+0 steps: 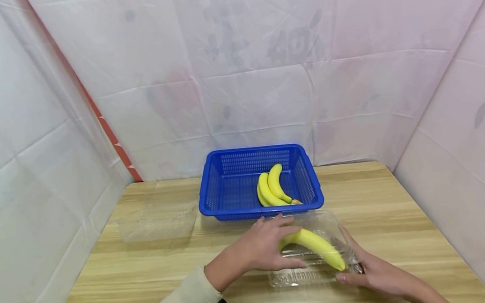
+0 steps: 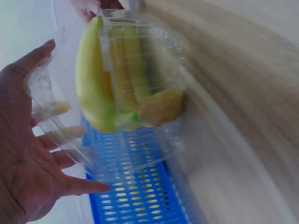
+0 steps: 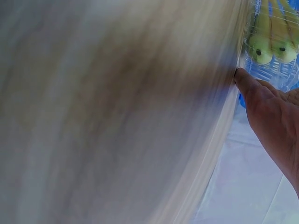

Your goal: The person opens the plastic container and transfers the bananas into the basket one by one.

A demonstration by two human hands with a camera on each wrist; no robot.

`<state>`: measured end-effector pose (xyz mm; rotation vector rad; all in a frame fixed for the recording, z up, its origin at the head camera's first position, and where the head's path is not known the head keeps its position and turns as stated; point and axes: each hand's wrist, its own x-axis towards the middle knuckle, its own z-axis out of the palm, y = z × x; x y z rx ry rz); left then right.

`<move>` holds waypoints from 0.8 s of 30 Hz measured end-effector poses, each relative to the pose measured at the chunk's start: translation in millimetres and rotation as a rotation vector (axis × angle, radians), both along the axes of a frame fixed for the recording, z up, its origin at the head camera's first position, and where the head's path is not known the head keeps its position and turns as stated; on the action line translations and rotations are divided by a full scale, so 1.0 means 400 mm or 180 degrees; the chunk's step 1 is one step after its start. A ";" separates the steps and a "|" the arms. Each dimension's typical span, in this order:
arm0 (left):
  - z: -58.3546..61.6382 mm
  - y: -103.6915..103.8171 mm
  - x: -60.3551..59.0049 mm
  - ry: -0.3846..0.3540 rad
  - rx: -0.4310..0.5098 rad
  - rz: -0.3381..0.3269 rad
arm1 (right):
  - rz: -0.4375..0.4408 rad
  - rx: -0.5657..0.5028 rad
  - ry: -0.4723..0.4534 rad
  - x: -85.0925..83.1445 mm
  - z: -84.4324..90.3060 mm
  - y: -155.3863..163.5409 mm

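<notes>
A clear plastic clamshell box (image 1: 297, 276) lies in front of me on the table, with yellow bananas (image 1: 318, 247) inside; the left wrist view shows their brown stem end (image 2: 161, 107). My left hand (image 1: 266, 246) spreads its fingers over the transparent lid (image 2: 51, 112), and they show through it. My right hand (image 1: 377, 273) holds the box's right side, its thumb (image 3: 252, 86) at the near corner. The other right fingers are partly hidden behind the box.
A blue basket (image 1: 205, 201) holding a few bananas (image 1: 266, 192) stands behind the box, close to the back wall sheet (image 1: 256, 103). On the left of the table (image 1: 120, 277) sits another clear plastic container (image 1: 156, 225). Sheets also hang at both sides.
</notes>
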<state>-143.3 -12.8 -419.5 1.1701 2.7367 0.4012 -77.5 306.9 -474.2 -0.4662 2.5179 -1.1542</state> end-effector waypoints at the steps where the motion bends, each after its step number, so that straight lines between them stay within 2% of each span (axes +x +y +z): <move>1: 0.005 0.000 0.001 0.0031 -0.0020 0.0015 | 0.0009 -0.0009 0.0011 -0.001 0.001 -0.002; 5: 0.026 -0.002 0.005 0.0183 -0.0046 0.0010 | -0.0022 0.0080 0.0081 -0.002 0.004 -0.006; 9: 0.048 -0.005 0.011 0.0326 0.0082 -0.0031 | -0.0065 0.0165 0.0148 0.003 0.002 -0.006; 15: 0.079 -0.007 0.006 0.0244 0.0293 -0.0066 | -0.0057 0.0100 0.0208 0.000 0.000 -0.002; 21: 0.075 -0.005 0.009 0.0102 0.0272 -0.0123 | -0.0090 0.0143 0.0220 0.000 -0.003 -0.006; 24: 0.070 -0.006 0.010 0.0185 0.0366 -0.0250 | -0.0097 0.0108 0.0141 0.003 -0.003 -0.005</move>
